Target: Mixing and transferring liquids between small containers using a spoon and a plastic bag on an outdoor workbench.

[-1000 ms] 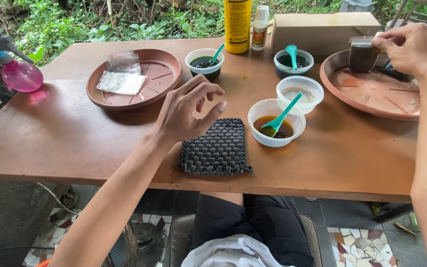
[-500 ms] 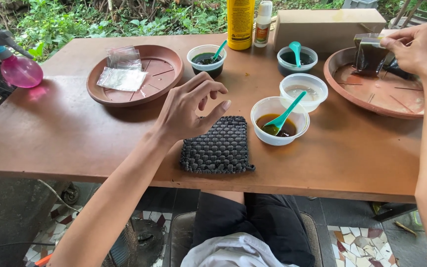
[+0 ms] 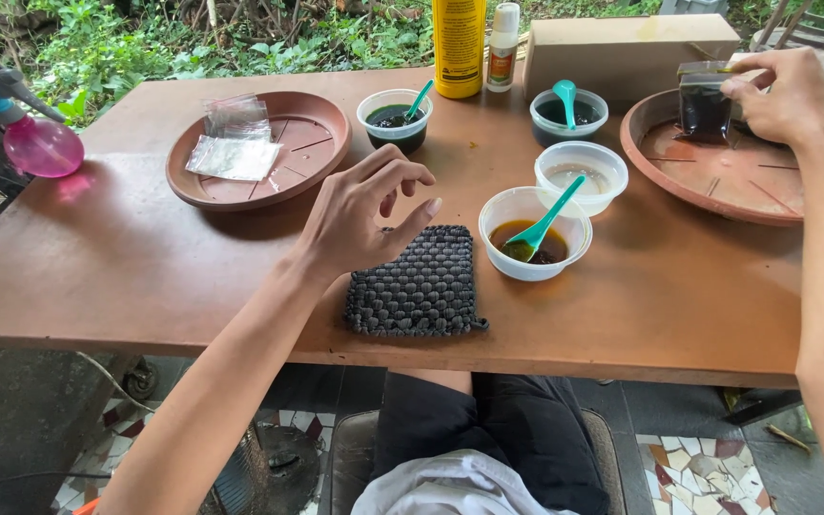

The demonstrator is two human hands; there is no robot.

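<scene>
My left hand (image 3: 364, 215) hovers just above the brown table, fingers curled and apart, holding nothing, at the upper left corner of a dark grey woven pad (image 3: 417, 283). My right hand (image 3: 792, 95) is at the far right, pinching a small clear bag of dark liquid (image 3: 705, 103) over a terracotta saucer (image 3: 717, 181). A white bowl of brown liquid with a teal spoon (image 3: 534, 234) stands right of the pad, with another white bowl (image 3: 581, 174) behind it.
A second terracotta saucer (image 3: 299, 153) at the left holds empty clear plastic bags (image 3: 234, 143). Two dark bowls with teal spoons (image 3: 394, 118) (image 3: 568, 113), a yellow bottle (image 3: 459, 43), a small white bottle (image 3: 502, 48), a cardboard box (image 3: 631, 52) and a pink spray bottle (image 3: 38, 143) line the back.
My left hand has opened its fingers slightly above the pad. My right hand has held the dark bag in about the same place over the right saucer.
</scene>
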